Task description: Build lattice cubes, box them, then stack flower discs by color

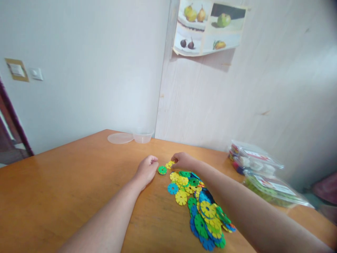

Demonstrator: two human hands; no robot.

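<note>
A pile of flat plastic snowflake discs [202, 207] in yellow, green and blue lies on the wooden table [65, 186]. My right hand [183, 161] reaches over the pile's far end, its fingers pinched on a yellow disc [170, 164]. My left hand [147, 168] rests on the table just left of it, curled into a loose fist; whether anything is inside I cannot see. A single green disc [162, 170] lies flat between the two hands, right beside my left knuckles.
A clear plastic tub [143, 136] and its round lid [120, 138] stand at the table's far edge by the wall. Clear bags of more coloured pieces [263, 172] lie at the right. A fruit poster [207, 26] hangs on the wall.
</note>
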